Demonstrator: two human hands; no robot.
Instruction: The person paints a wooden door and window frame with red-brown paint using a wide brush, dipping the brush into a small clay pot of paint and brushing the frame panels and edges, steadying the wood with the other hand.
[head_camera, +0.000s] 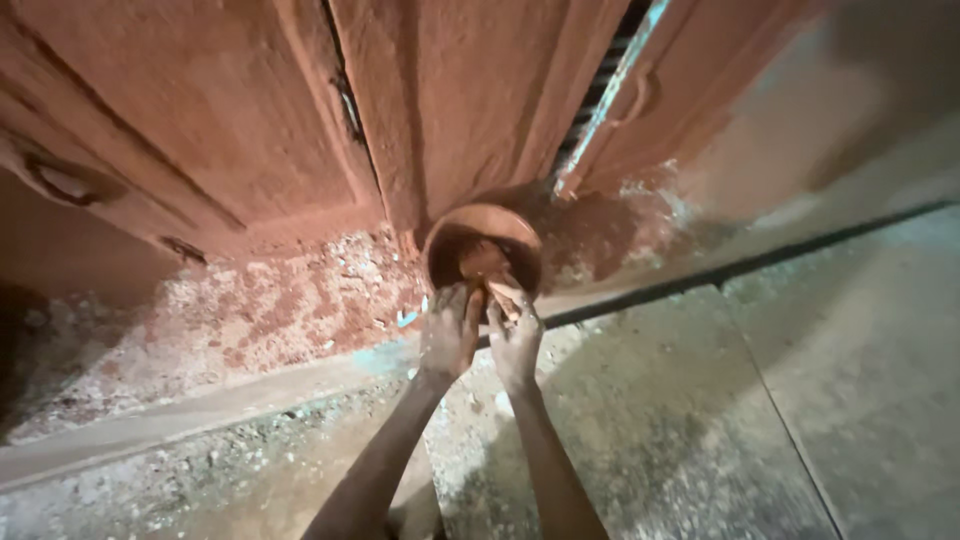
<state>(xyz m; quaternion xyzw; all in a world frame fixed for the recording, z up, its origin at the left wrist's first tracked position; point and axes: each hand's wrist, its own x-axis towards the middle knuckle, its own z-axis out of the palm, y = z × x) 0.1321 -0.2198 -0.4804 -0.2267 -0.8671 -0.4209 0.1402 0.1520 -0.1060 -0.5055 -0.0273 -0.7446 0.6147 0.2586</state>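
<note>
A round bowl (484, 222), coated in reddish-brown mud, stands on the ground at the foot of a door. Its inside holds wet reddish clay (482, 262). My left hand (450, 330) rests on the bowl's near rim, fingers curled over the edge. My right hand (514, 335) is right beside it, also at the near rim, with fingertips reaching into the clay. Both hands are smeared with mud. Whether either hand holds a lump of clay is hidden by the fingers.
A reddish wooden double door (300, 120) rises behind the bowl, with a latch (65, 182) at far left and a pale metal strip (615, 85) at right. Crumbled red plaster litters the threshold (250, 310). Grey concrete slabs (720, 420) lie below, split by a dark groove.
</note>
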